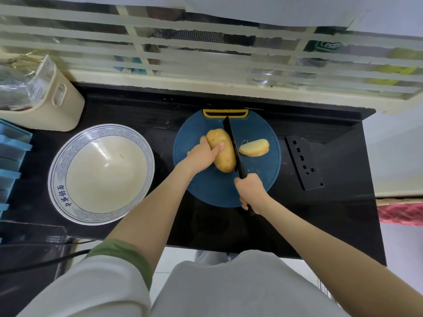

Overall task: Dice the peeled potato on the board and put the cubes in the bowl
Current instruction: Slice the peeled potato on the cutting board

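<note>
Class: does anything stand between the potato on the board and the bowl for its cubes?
Nothing visible does. Only bare black counter lies between the round blue cutting board and the wide white blue-rimmed bowl; the left hand holds the yellow peeled potato on that side.

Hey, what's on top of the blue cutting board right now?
The potato, held by the left hand, a knife in the right hand, and cut slices. The potato's underside is hidden.

Bowl left of board
</note>
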